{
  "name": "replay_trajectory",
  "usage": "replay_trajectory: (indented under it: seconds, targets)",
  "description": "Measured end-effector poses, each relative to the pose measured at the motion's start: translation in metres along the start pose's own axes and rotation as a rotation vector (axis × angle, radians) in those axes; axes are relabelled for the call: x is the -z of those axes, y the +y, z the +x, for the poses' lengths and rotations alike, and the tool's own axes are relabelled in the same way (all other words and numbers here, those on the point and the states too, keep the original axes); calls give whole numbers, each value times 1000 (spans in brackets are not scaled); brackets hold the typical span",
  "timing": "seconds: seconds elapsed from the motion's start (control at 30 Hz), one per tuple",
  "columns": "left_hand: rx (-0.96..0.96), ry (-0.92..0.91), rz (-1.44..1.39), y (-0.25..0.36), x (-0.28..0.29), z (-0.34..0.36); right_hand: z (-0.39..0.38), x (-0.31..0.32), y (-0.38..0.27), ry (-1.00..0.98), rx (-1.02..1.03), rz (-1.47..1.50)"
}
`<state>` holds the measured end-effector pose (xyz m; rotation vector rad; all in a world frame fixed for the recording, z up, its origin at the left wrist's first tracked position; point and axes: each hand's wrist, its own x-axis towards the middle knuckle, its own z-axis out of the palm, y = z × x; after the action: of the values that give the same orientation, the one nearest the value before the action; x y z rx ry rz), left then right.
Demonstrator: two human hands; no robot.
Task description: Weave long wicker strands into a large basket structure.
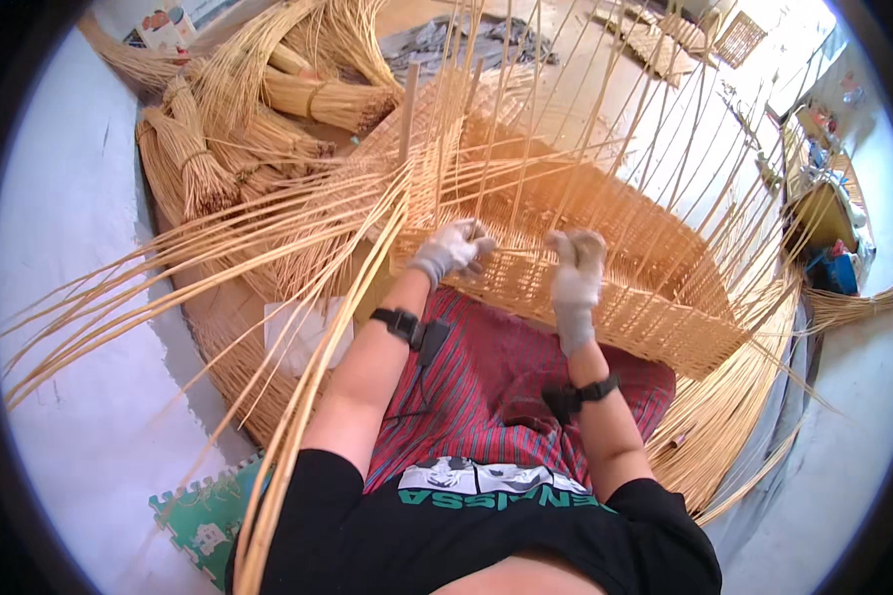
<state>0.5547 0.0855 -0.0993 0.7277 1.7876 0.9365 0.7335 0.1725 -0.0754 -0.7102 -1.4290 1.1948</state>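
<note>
A large wicker basket point(655, 319), half woven, lies in front of my lap, its tall upright rods point(685, 149) rising from the rim. My left hand point(455, 248), in a pale work glove, is at the near rim toward the left with its fingers curled; what they hold is too small to make out. Farther right along the same rim, my gloved right hand point(577, 273) bends its fingers over the edge, and whatever is in them is hidden. Many long loose willow rods point(258, 243) fan out to the left from the basket's left end.
Tied bundles of rods point(318, 99) are piled at the back left. More loose rods point(734, 426) lie at the right. A red striped cloth point(506, 367) covers my lap. A green foam mat point(203, 521) is at lower left, and a dark cloth point(466, 42) lies at the back.
</note>
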Motion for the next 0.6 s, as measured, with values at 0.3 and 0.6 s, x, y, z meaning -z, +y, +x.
replay_trajectory:
  seconds: [0.3, 0.6]
  targets:
    - [-168, 86, -95, -27, 6, 10, 64, -3, 20, -300, 96, -92]
    - [-174, 358, 333, 19, 30, 39, -34, 63, 16, 67, -483, 101]
